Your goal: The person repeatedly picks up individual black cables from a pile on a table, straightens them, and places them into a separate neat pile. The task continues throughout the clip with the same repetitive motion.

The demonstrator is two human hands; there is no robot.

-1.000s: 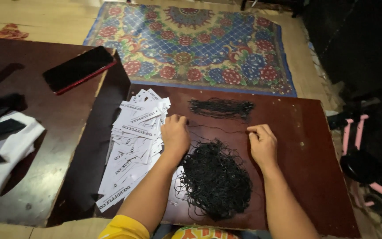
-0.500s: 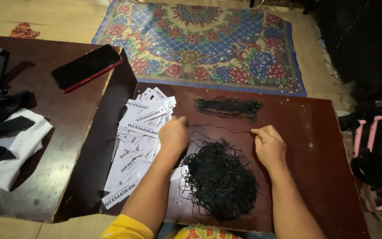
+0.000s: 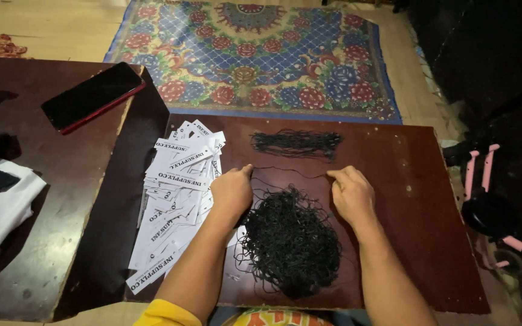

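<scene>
Slightly shifted since the earlier frame: both hands sit a bit further apart, a single black string point(image 3: 288, 171) now stretched taut between them. Nearest, a tangled black string pile point(image 3: 289, 242) lies on the brown board point(image 3: 418, 199) between the forearms. String ends are pinched by left hand point(image 3: 232, 192) and right hand point(image 3: 350, 194), fingers curled. White printed tags point(image 3: 176, 193) are heaped left. Beyond, a straightened string bundle point(image 3: 296, 143) is laid. Farther off, a phone point(image 3: 93, 96) and patterned rug point(image 3: 255, 54) are seen.
</scene>
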